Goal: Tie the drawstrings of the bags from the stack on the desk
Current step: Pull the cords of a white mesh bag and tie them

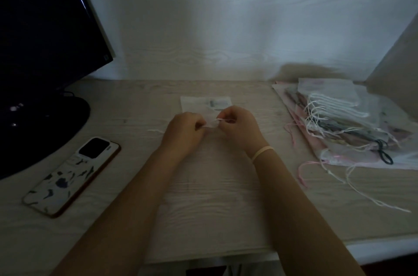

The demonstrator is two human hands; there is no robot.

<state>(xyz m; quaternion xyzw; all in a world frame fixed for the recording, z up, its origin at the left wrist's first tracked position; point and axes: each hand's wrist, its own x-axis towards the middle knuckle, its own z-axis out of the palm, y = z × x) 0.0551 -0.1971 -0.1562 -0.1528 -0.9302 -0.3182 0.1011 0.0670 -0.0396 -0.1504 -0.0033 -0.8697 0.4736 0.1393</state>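
1. Head view: both hands are working at desk centre, knuckles up, fingers curled. The left hand [184, 127] is pinching one end of the drawstring [212, 123]; the right hand [237, 126] is pinching the other end.
2. The visible stretch of drawstring is running left to right between the two sets of fingertips, tilting slightly upward toward the right hand. The hands are lying close together, so only a short span is showing; a loose tail [156, 131] is trailing on the desk [214, 196] left of the left hand.
3. The bag [204, 103] being worked is lying flat just beyond the hands, partly hidden by them.
4. The stack of bags [343, 117] is sitting well apart at the right, nearer the right hand, its strings spilling toward the near edge.
5. Judgement: the knot is probably being drawn; tightening calls for pulling apart along that left-right axis. Whether a knot is already forming cannot be told.
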